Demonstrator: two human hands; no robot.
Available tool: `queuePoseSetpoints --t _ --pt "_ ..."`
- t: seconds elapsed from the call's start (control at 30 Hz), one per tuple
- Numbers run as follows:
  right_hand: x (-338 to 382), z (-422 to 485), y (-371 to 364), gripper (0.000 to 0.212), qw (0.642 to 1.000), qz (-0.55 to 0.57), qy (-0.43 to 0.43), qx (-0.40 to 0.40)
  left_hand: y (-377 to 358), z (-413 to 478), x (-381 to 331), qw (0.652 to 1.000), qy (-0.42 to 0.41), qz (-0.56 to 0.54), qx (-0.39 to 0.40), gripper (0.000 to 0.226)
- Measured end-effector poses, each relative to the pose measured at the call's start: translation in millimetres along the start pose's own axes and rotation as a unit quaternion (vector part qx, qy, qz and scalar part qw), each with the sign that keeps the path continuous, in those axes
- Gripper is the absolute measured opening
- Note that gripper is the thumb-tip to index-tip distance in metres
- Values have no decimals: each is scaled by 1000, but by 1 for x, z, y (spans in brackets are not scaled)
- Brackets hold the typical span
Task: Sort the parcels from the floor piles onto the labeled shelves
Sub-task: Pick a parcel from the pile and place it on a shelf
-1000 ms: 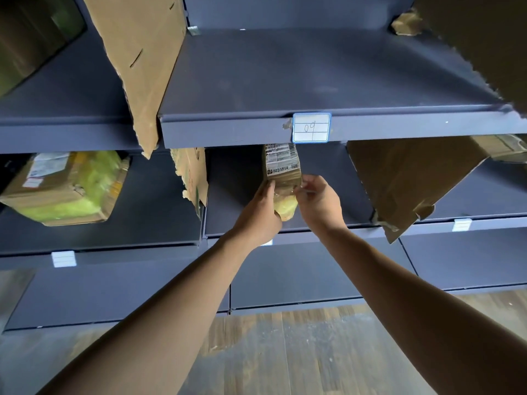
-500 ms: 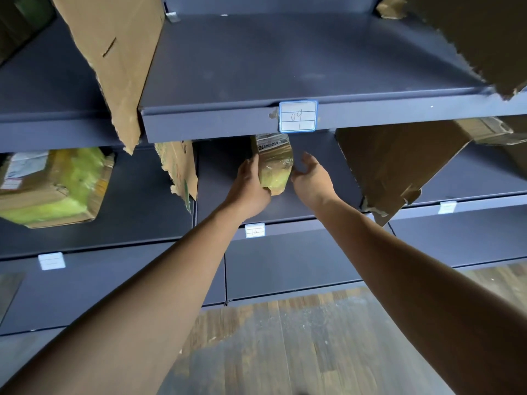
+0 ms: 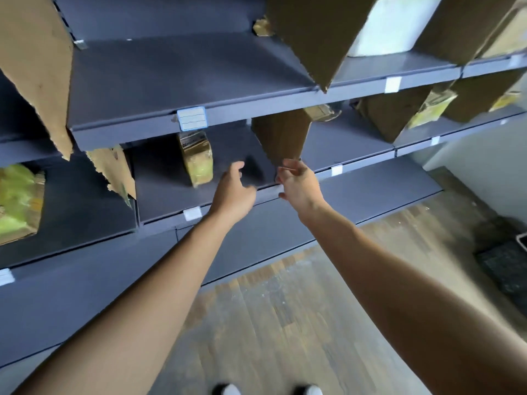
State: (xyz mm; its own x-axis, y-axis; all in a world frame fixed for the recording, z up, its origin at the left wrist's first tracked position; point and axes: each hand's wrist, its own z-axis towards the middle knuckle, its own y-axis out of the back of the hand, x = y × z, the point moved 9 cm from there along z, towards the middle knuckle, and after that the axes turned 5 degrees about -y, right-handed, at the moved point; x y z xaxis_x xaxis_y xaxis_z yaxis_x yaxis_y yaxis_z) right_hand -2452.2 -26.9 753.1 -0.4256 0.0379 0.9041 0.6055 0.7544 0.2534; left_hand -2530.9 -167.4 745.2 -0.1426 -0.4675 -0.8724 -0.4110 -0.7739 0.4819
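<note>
Hands: left hand (image 3: 232,189) and right hand (image 3: 298,185) are both empty, fingers loose and parted; they are near each other but not touching, over the front edge of the middle shelf (image 3: 165,192)
Parcel in hand: none, and neither hand touches anything
Small parcel: the small parcel (image 3: 196,158), yellow and brown, stands on end toward the back of the middle shelf, between two cardboard dividers (image 3: 281,135) and below the blue-framed label (image 3: 191,118) on the front edge of the shelf above; it is near the left hand and apart from it
Label: its writing is too blurred to read, so whether the bay is the right one cannot be told
Done, by the look of it: this placement seems finished; a large parcel (image 3: 17,201) lies in the bay at the left edge of the shelf, and further parcels (image 3: 433,109) sit in bays to the upper right
Left to do: the piles are out of view, only bare wooden floor (image 3: 285,309) shows, so the number remaining cannot be told
Likely next: fetching another parcel with both hands free
</note>
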Motion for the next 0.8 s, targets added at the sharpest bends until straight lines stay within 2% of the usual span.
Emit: queuePoseSetpoints --t 0.07,0.2,0.47,0.8 --pt "-4 -16 43 25 1000 9 3 -24 -27 -16 -32 1000 -5 -22 13 49" --pt "-20 -41 147 29 995 42 -8 -86 -102 -56 -99 995 -47 -33 76 45" --pt "-70 -104 391 32 977 98 9 -189 -289 -168 -236 974 -118 -54 183 47" --pt "-148 -207 690 31 948 108 8 -301 -528 -336 -395 935 -180 -86 292 44"
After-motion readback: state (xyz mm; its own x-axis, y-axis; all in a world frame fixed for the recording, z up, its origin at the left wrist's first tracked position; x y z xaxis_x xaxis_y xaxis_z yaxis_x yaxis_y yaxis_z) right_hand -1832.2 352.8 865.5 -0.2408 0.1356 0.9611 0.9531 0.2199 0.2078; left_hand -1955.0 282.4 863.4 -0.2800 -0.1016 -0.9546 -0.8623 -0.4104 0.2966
